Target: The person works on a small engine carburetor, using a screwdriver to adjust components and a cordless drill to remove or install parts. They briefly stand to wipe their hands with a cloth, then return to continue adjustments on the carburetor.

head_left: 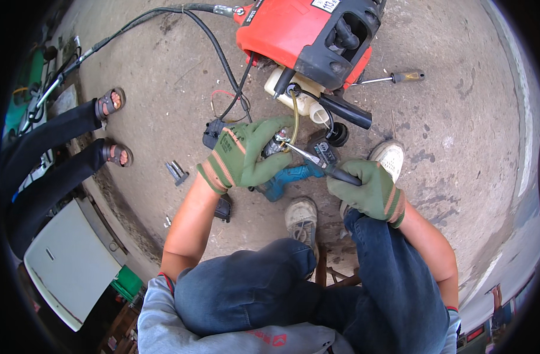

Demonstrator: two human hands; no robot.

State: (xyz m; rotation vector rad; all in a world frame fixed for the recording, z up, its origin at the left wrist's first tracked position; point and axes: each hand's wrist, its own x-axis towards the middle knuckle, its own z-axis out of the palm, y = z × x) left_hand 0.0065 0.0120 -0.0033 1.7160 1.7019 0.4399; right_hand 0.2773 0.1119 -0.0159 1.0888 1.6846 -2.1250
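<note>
My left hand [255,150], in a green work glove, is closed around a small metal carburetor [280,136]. A yellowish fuel hose [295,118] runs from it up to the white fuel tank [280,84] of a red and black engine unit [308,35]. My right hand [367,189], gloved alike, grips the dark handles of long-nose pliers [308,154]. Their narrow metal tip points left and reaches the carburetor near the hose end; whether it pinches anything is too small to tell. Below the pliers, a teal cordless drill [290,177] lies on the ground, partly hidden by my left hand.
A screwdriver [407,76] lies right of the engine. A black cap [338,134] sits by the tank's neck. Black parts [213,133] and small metal pieces [177,172] lie to the left. Another person's sandalled feet [111,102] stand at the left, near a white panel [69,259].
</note>
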